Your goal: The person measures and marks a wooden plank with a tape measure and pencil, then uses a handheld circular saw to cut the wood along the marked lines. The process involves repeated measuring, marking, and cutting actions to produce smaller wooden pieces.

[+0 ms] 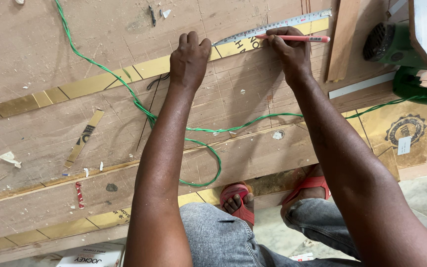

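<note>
The left hand (190,57) is pressing with curled fingers on a steel ruler (273,27) lying near the far edge of the plywood board (50,133). The right hand (292,49) is gripping a red pencil (297,37) against the ruler's edge. A green cable (139,104) is lying across the open room of the board behind both wrists.

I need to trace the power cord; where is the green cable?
The green cable snakes across the board's middle, passing under the left forearm, looping near the sandals.
</note>
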